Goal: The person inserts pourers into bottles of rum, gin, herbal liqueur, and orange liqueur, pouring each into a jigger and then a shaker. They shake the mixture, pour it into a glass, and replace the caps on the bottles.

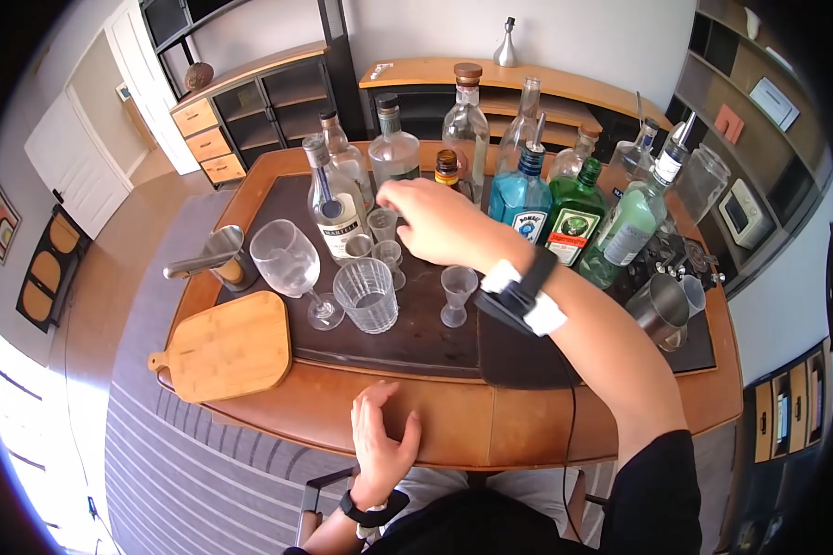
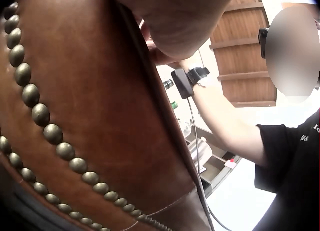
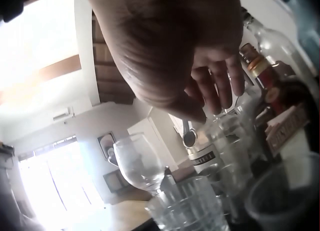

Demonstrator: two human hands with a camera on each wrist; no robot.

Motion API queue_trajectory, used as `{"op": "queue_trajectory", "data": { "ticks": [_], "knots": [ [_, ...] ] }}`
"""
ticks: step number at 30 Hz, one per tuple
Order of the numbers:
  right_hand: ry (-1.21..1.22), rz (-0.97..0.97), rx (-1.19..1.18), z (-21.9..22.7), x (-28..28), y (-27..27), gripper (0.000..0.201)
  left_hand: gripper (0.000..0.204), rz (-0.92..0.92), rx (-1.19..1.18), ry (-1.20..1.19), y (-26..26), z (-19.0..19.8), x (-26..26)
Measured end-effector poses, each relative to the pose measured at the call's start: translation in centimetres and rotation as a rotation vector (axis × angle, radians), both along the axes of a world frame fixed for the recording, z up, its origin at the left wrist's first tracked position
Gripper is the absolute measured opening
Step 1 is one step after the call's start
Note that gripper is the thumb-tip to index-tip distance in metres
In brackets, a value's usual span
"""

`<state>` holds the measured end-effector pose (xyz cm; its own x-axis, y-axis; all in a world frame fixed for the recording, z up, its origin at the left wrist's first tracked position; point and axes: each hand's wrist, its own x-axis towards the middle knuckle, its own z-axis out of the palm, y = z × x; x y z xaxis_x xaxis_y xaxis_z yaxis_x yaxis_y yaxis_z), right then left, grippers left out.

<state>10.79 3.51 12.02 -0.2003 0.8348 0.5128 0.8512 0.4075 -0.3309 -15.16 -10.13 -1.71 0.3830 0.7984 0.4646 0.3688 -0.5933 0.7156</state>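
Over on the left, the cutting board (image 1: 227,347) lies bare on the table (image 1: 453,430), then the wine glass (image 1: 292,264) and the ribbed tumbler (image 1: 366,294), both looking empty. The left hand (image 1: 379,444) rests flat on the table's front edge, fingers relaxed, holding nothing. Moving right, the right hand (image 1: 435,222) hovers over the small shot glasses (image 1: 384,236) beside the white-labelled bottle (image 1: 333,208), fingers hanging loose, nothing gripped yet. Further right stand the blue bottle (image 1: 523,194), the green bottle (image 1: 576,215) and a metal cup (image 1: 659,310). By my reading, nothing is poured; picking and pouring all remain.
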Motion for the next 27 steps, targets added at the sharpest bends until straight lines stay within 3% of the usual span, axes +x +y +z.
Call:
{"op": "queue_trajectory", "data": {
  "ticks": [1,4,10,14,17,18,20,22,27],
  "knots": [
    [-0.170,-0.052,-0.170,0.4,-0.2,1.9,0.032,0.047,-0.005,0.011,0.003,0.0,0.0,0.0],
    [-0.302,-0.211,-0.460,1.0,-1.6,5.4,0.029,0.043,-0.024,0.047,0.002,0.3,0.1,0.0],
    [-0.385,-0.264,-0.516,0.2,-1.9,8.2,0.023,0.043,-0.041,0.058,0.035,0.4,0.3,0.0],
    [-0.333,-0.279,-0.476,0.4,-1.5,8.2,0.022,0.042,-0.042,0.057,0.031,0.5,0.4,0.0],
    [-0.252,-0.263,-0.221,0.7,-0.9,8.2,0.022,0.042,-0.038,0.053,0.024,0.5,0.5,0.0],
    [-0.262,-0.235,0.017,0.6,-0.3,8.4,0.029,0.042,-0.033,0.051,0.022,0.4,0.5,0.0],
    [0.013,-0.319,0.106,4.3,-1.6,3.5,0.039,0.042,-0.030,0.047,0.015,0.4,0.4,0.0],
    [0.184,-0.247,0.327,6.2,-1.2,-1.2,0.039,0.041,-0.032,0.057,0.012,0.3,0.3,0.0],
    [0.508,-0.229,0.134,7.5,3.2,-13.7,0.039,0.039,-0.048,0.066,0.059,0.3,0.6,0.0]
  ]
}}
